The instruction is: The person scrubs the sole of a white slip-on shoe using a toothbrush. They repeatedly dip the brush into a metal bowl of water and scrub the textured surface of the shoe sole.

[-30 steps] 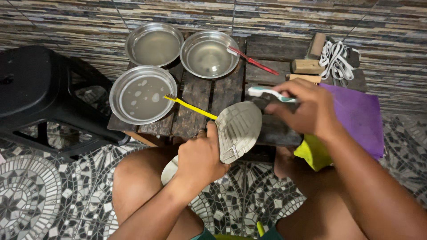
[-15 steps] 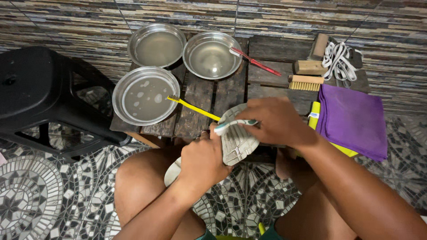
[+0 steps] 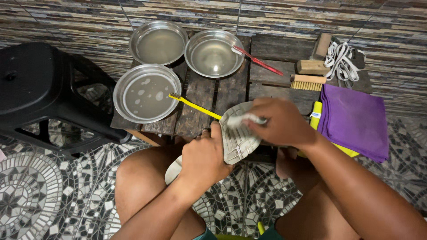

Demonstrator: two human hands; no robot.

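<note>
The left hand [image 3: 205, 156] is gripping a shoe [image 3: 235, 133] sole-up over the knees, at 6 o'clock from the wooden bench [image 3: 267, 86]. The right hand [image 3: 280, 122] is closed around a small white brush [image 3: 247, 119], pressing it on the sole. Looks mid-scrub: the tread is looking greyish, and the purple cloth [image 3: 356, 120] is sitting folded at 3 o'clock.

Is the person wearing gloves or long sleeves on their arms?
No. The left hand and right hand are both bare, with no gloves, rings or watch showing. Both forearms are bare too, with no sleeves as far as the picture shows.
</note>
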